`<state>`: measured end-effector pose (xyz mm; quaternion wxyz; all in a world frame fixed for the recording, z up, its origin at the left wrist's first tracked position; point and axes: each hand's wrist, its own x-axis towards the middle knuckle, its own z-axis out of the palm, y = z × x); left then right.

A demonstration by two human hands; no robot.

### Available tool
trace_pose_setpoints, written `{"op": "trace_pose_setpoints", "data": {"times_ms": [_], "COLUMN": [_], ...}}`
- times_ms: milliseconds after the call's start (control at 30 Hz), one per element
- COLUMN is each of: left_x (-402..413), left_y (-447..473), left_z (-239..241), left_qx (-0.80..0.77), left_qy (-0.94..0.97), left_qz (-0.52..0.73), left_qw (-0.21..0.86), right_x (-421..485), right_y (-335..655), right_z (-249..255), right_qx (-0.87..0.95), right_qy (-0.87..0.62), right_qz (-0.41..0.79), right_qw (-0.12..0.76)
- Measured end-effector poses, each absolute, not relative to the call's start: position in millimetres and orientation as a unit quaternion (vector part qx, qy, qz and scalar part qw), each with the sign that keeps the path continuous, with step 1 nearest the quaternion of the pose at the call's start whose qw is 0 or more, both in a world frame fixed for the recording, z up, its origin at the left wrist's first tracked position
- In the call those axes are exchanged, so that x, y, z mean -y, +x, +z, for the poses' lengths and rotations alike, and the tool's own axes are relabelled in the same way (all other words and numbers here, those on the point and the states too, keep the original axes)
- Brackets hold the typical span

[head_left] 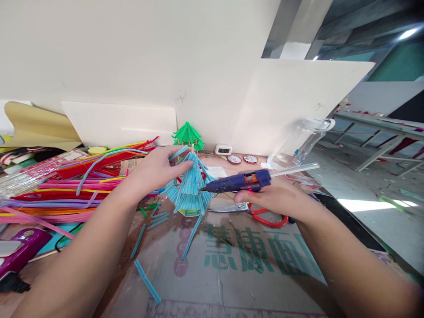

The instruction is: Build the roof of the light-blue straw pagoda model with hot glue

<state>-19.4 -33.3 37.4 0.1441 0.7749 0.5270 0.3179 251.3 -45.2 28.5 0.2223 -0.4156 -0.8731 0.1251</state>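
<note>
A small tiered model with a skirt-like roof of light blue pipe cleaners (189, 187) stands on the work surface. My left hand (162, 165) grips it near the top from the left, the thumb lying against the blue strips. A short blue pipe cleaner (179, 153) shows by the fingers; whether they pinch it is unclear. Closed around a dark blue hot glue gun (232, 182), my right hand (268, 194) points the nozzle left, at the model's right side. A clear glue stick (294, 169) protrudes from the gun's back. Red-handled scissors (268, 216) lie under my right hand.
Bundles of coloured pipe cleaners (66, 190) fill the left side, beside a purple tool (24, 247). Cut blue pieces (147, 281) lie in front. A green roofed model (188, 134), a small white digital timer (223, 149) and a clear bottle (294, 143) stand behind.
</note>
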Motion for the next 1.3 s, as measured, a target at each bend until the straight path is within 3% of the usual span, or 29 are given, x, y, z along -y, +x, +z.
{"op": "trace_pose_setpoints", "data": {"times_ms": [1300], "left_x": [38.9], "left_y": [-15.2], "left_z": [40.2], "left_qx": [-0.516], "left_qy": [0.791], "left_qz": [0.307], "left_qw": [0.116], "right_x": [49.6], "right_y": [245.5], "right_z": [31.6], "right_qx": [0.839], "right_qy": [-0.447], "right_qz": [0.142], "right_qw": [0.275]}}
